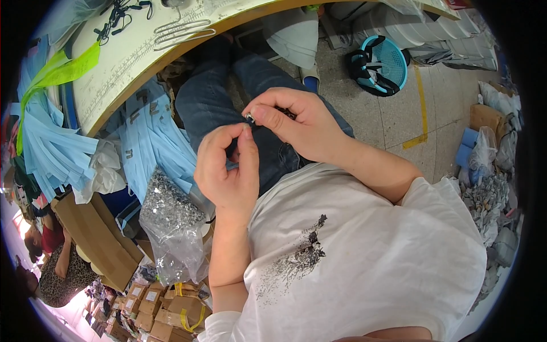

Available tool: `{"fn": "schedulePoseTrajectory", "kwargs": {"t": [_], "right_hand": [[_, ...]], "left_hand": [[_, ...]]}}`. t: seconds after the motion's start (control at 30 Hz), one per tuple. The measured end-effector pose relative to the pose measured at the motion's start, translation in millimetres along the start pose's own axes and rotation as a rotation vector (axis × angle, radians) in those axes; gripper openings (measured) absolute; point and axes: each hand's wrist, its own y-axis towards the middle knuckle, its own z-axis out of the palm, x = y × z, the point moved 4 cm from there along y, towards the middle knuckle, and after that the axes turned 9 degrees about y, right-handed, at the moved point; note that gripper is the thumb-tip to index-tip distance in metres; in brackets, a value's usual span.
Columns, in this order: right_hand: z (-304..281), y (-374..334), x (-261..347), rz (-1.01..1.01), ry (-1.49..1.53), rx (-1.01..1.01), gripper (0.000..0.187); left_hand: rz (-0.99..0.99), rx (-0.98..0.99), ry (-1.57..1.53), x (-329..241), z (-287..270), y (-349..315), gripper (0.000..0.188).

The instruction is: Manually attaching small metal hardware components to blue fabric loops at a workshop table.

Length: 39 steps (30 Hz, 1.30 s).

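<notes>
Above my lap, my left hand [228, 165] and my right hand [299, 122] almost meet at the fingertips. Between the thumb and forefinger of my right hand is a small shiny metal piece [249, 117], too small to name exactly. Something dark shows by the curled fingers of that hand, mostly hidden. The thumb and forefinger of my left hand are pinched just below the metal piece; what lies between them, if anything, is hidden.
A pale worktable [128, 62] curves along the front left, bearing black cords [119, 20] and a bent metal wire rack [182, 31]. Light blue straps [154, 125] hang beside a clear bag of small metal parts [171, 208]. A blue basket [393, 65] stands on the floor.
</notes>
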Motion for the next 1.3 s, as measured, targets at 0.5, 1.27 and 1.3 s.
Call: {"fn": "schedulePoseTrajectory", "kwargs": {"t": [0.5, 1.27, 1.3], "right_hand": [[-1.9, 1.7, -1.1, -0.127, -0.122, 0.005, 0.020], [-6.2, 3.1, -15.0, 0.083, 0.074, -0.058, 0.022], [-5.6, 4.0, -15.3, 0.046, 0.059, -0.049, 0.021]], "left_hand": [[-0.017, -0.022, -0.124, 7.1, 8.6, -3.2, 0.008], [0.075, 0.160, -0.503, 29.0, 19.3, -4.1, 0.024], [0.105, 0.196, -0.554, 29.1, 20.2, -4.3, 0.026]]}}
